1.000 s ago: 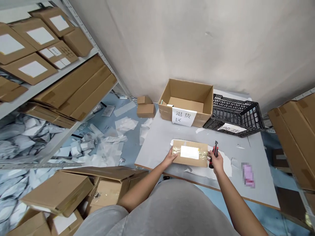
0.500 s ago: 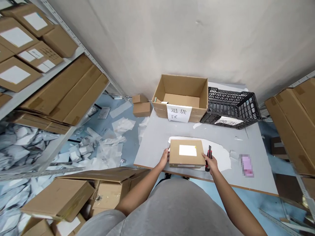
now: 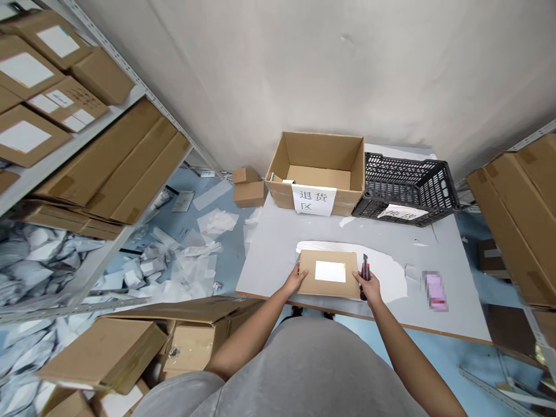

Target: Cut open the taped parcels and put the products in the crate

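At the table's [image 3: 267,260] near edge, the box [image 3: 329,288] is grasped by the left hand [image 3: 296,280] at one end and by the right hand [image 3: 369,288], cutter [image 3: 365,269] also clasped, at the other, its top seemingly uncut, the work being judged barely begun.

A large open brown cardboard box [image 3: 321,152] is standing just left of a black latticed plastic crate [image 3: 435,213].

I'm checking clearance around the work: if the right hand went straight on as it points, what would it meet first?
Most likely the labelled cardboard box; the right hand, holding the utility knife, seems to touch its right end, though depth is hard to judge from this view.
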### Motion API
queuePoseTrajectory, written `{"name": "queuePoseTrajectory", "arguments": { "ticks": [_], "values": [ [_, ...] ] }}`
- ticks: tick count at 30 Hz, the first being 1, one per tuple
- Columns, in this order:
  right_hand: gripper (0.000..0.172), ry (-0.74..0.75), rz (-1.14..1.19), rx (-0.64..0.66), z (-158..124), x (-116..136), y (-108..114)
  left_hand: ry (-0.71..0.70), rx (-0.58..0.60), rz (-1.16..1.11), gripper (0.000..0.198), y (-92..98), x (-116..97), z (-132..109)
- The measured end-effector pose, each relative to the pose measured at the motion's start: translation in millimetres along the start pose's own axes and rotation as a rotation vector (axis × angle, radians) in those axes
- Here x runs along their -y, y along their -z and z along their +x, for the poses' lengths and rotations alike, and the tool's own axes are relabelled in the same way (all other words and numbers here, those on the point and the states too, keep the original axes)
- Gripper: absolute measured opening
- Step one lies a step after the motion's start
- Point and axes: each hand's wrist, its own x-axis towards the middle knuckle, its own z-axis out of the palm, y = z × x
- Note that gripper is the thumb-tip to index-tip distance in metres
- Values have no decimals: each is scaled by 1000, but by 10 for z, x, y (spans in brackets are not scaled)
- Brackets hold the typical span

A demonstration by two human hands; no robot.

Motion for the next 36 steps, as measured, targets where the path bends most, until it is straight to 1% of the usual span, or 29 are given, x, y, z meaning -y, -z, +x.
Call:
{"name": "queuePoseTrajectory", "arguments": {
  "ticks": [2, 3, 8, 10, 12, 13, 15, 16, 17, 19, 21, 23, 25, 28, 33, 36],
  "values": [
    [69, -13, 8, 0, -11, 63, 10, 46, 12, -39, 102, 28, -60, -16],
    [68, -13, 19, -4, -25, 97, 24, 39, 23, -47, 102, 46, -106, -30],
    [63, -1, 100, -9, -99, 301, 120, -172, 43, -12, 84, 152, -421, -106],
    [63, -8, 131, 15, -106, 382, 135, -219, 26, -31, 80, 184, -522, -122],
    [63, -29, 137, 31, -101, 442, 127, -203, -4, -70, 73, 202, -576, -129],
    [63, -44, 124, 35, -98, 461, 115, -169, -23, -89, 67, 204, -584, -131],
    [63, -66, 83, 37, -100, 476, 88, -62, -65, -108, 52, 197, -565, -131],
    [63, -70, 66, 35, -109, 470, 75, -10, -87, -104, 49, 188, -542, -130],
    [63, -71, 54, 31, -123, 457, 66, 27, -110, -90, 51, 178, -511, -128],
    [64, -78, 42, 16, -167, 408, 63, 47, -148, -44, 65, 156, -436, -122],
    [68, -91, 35, 18, -221, 336, 80, 18, -156, 16, 83, 139, -354, -122],
    [71, -109, 35, 34, -272, 256, 105, -9, -133, 72, 95, 129, -279, -135],
    [74, -122, 49, 49, -305, 186, 126, -25, -115, 104, 96, 118, -227, -159],
    [74, -128, 74, 50, -309, 134, 136, -38, -126, 94, 92, 83, -211, -181],
    [72, -92, 82, 74, -266, 148, 119, -68, -73, 30, 92, 11, -314, -140],
    [71, -71, 96, 79, -265, 154, 96, -58, -66, 28, 93, 18, -384, -130]
  ]
}}
